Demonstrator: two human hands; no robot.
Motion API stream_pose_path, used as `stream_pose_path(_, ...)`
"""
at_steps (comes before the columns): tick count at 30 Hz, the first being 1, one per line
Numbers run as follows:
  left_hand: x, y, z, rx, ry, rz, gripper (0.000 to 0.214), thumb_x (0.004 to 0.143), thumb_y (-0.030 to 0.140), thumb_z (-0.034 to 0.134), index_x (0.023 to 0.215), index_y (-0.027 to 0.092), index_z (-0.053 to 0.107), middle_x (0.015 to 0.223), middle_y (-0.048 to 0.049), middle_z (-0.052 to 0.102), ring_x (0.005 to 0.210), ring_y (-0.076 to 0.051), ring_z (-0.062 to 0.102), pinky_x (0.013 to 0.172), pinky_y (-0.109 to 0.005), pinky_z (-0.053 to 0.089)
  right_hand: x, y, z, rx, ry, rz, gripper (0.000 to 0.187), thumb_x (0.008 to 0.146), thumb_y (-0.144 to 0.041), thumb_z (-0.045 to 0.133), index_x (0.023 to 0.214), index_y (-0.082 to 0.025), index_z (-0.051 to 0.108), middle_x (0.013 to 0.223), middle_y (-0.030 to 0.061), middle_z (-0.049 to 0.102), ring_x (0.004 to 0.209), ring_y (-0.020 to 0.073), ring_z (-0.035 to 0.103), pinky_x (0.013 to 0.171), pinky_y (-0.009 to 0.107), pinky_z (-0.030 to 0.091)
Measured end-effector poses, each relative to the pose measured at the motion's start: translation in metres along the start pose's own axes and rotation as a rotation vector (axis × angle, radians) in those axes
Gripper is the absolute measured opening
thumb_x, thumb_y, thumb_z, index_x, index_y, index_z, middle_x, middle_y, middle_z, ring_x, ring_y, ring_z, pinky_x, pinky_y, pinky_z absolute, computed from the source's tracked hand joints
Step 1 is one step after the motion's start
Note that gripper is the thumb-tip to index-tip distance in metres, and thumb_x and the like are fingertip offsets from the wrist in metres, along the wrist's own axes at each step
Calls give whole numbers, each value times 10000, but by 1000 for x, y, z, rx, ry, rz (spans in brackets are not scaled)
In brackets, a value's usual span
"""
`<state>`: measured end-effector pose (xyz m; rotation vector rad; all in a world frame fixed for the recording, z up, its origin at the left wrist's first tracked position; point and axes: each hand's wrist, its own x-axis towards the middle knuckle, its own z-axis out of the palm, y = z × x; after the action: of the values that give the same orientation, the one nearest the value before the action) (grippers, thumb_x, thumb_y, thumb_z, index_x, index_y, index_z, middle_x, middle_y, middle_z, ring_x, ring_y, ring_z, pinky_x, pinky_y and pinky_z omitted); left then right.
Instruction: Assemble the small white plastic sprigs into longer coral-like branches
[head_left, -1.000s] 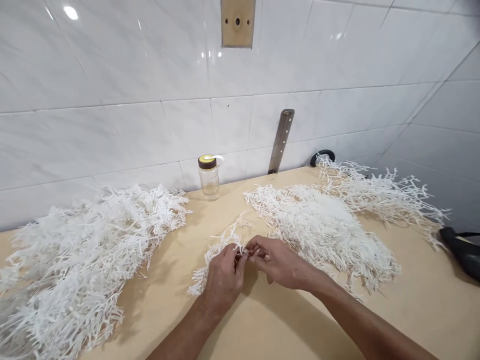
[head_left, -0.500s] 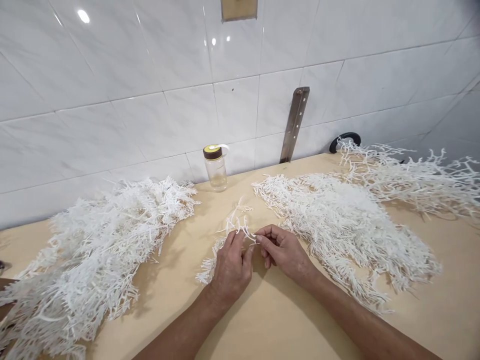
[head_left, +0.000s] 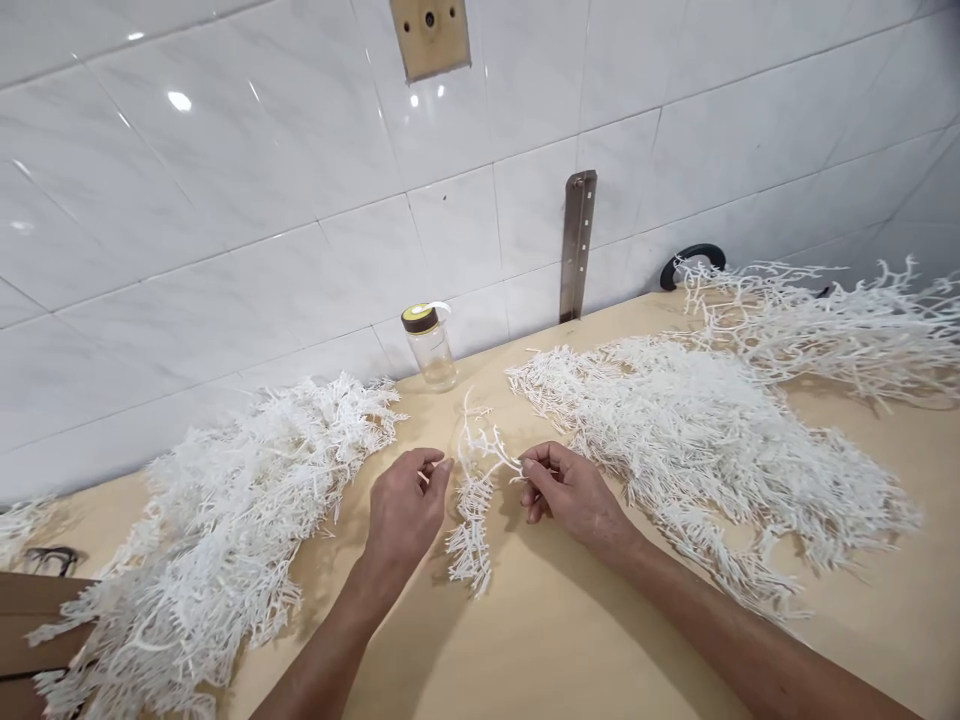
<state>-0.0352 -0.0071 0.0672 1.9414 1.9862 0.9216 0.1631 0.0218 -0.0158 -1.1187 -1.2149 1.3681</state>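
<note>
Lightly pinched: one white sprig (head_left: 471, 505) between two heaps

Right at the middle of the worktop (head_left: 562, 640), the right hand (head_left: 574, 495) has thumb and forefinger closed on an upper side branch of a single white plastic sprig. That grip is narrow, fingertips only, with the other fingers curled out of the way. Taking the piece by one thin branch seems to leave the rest of it free, so its bushy lower end trails down onto the wood toward the person.

The left hand (head_left: 405, 510) sits just beside the sprig on its other side, apart from it by a sliver. Its thumb meets its forefinger and the remaining fingers are curled in. Whether a tiny fragment is nipped between them is too small to tell.

A dense left heap (head_left: 217, 520) of similar white pieces lies beyond the left hand, and a right heap (head_left: 697, 440) begins just past the right hand's knuckles. The bare strip of wood between the heaps gives the fingers room, and each pile lies near its own hand. Farther right, looser branched pieces (head_left: 825, 320) spread to the edge of view.

A small clear jar (head_left: 430, 345) with a brown and yellow lid stands upright against the tiled wall (head_left: 225, 250), behind the sprig and apart from both heaps. A metal strip (head_left: 576, 245) is fixed upright on the tiles, with a black ring (head_left: 690, 262) near its foot.
</note>
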Motion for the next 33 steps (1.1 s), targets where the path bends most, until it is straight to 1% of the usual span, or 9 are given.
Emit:
stream_pose_path(2, -1, -10, 7, 23, -125, -71, 389, 882, 511, 545, 975, 170, 707, 791, -63, 713, 733, -216, 670, 671, -320, 503, 1, 0, 0, 10, -5, 0, 284, 889, -471, 599, 875, -187, 589, 586, -12, 654, 443, 142, 619, 482, 266, 522)
stream_pose_path(5, -10, -18, 23, 45, -202, -64, 489, 790, 544, 644, 1087, 157, 663, 897, -82, 704, 829, -240, 663, 712, -325, 482, 2, -1, 0, 33, 7, 9, 283, 894, -466, 598, 896, -183, 592, 597, -7, 666, 440, 137, 619, 488, 262, 517)
stream_pose_path(7, -14, -18, 31, 64, -221, -49, 434, 750, 467, 694, 1057, 162, 659, 884, -72, 694, 822, -238, 650, 702, -314, 458, 3, -1, -1, 70, 19, 14, 290, 881, -465, 623, 909, -177, 599, 606, -4, 672, 450, 135, 619, 503, 268, 524)
stream_pose_path(10, -16, -16, 38, 0, -267, -63, 222, 793, 338, 637, 953, 187, 664, 711, -10, 651, 667, -186, 605, 624, -279, 405, 6, 0, -2, 156, 19, 9, 308, 843, -457, 686, 919, -168, 610, 624, 3, 681, 491, 134, 626, 542, 278, 540)
stream_pose_path(14, -17, -15, 42, -200, -260, -89, 180, 825, 331, 605, 890, 182, 682, 580, 28, 564, 522, -132, 499, 537, -245, 353, 9, 1, -2, 290, -52, -7, 346, 795, -434, 754, 961, -161, 620, 698, 33, 719, 597, 149, 665, 638, 302, 563)
stream_pose_path(20, -24, -18, 49, -503, -183, -101, 314, 837, 444, 626, 742, 150, 679, 634, -14, 589, 576, -127, 501, 538, -227, 379, 10, 0, -2, 329, -44, 7, 374, 737, -430, 809, 938, -160, 648, 719, 46, 726, 644, 161, 680, 681, 319, 568)
stream_pose_path(27, -26, -23, 45, -799, -274, -232, 389, 811, 518, 658, 760, 133, 683, 560, 7, 551, 486, -93, 454, 471, -208, 340, 6, 2, -1, 299, 8, -3, 338, 738, -433, 813, 887, -173, 657, 693, 24, 700, 611, 136, 645, 641, 289, 559)
stream_pose_path(30, -26, -24, 44, -856, -280, -266, 399, 804, 527, 665, 770, 130, 685, 521, 23, 524, 448, -80, 428, 448, -201, 320, 3, 0, 1, 304, -18, -6, 320, 765, -441, 791, 902, -178, 670, 740, 31, 693, 664, 151, 657, 617, 278, 555)
stream_pose_path(33, -26, -23, 43, -894, -274, -296, 396, 800, 528, 672, 787, 131, 681, 500, 39, 505, 421, -69, 409, 436, -196, 314, -1, -5, 2, 305, -73, -3, 337, 806, -463, 746, 987, -186, 683, 764, 40, 681, 642, 150, 634, 502, 243, 507)
